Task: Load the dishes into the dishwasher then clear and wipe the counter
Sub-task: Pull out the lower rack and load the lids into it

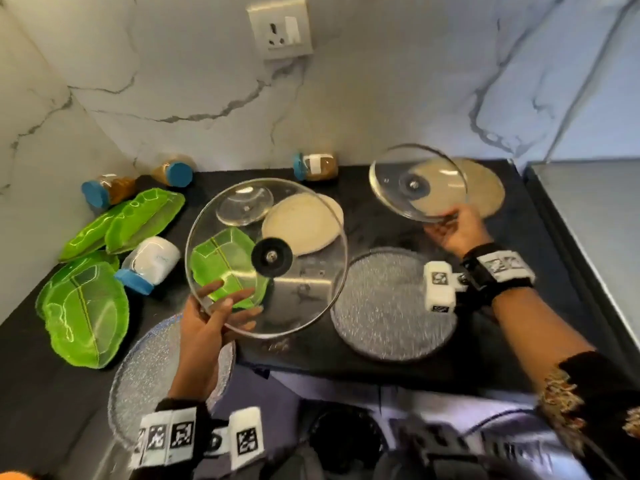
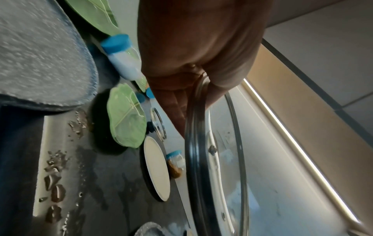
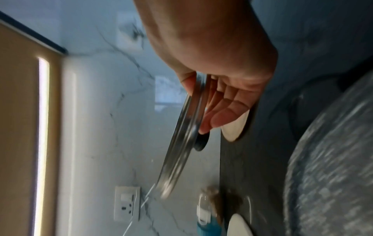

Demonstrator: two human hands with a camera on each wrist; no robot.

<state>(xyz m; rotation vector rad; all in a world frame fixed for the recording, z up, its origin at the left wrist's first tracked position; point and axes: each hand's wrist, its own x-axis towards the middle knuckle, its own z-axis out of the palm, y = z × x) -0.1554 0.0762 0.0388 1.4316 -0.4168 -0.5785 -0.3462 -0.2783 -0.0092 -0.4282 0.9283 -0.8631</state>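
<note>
My left hand (image 1: 221, 311) grips the near rim of a large glass lid (image 1: 298, 289) with a black knob, held tilted above the black counter (image 1: 388, 230). In the left wrist view the thumb and fingers (image 2: 177, 102) pinch that large lid's metal rim (image 2: 194, 143). My right hand (image 1: 453, 228) holds a smaller glass lid (image 1: 417, 183) by its near edge, lifted over a beige plate (image 1: 485, 188). The right wrist view shows the smaller lid (image 3: 181, 135) edge-on, pinched between thumb and fingers (image 3: 222, 115).
On the counter lie a third small glass lid (image 1: 244, 206), a cream plate (image 1: 304, 226), two textured glass plates (image 1: 391, 306) (image 1: 145, 375), several green leaf-shaped dishes (image 1: 86, 317), and several blue-capped spice jars (image 1: 315, 166). Food spills (image 2: 54, 183) soil the counter. A wall socket (image 1: 280, 27) sits above.
</note>
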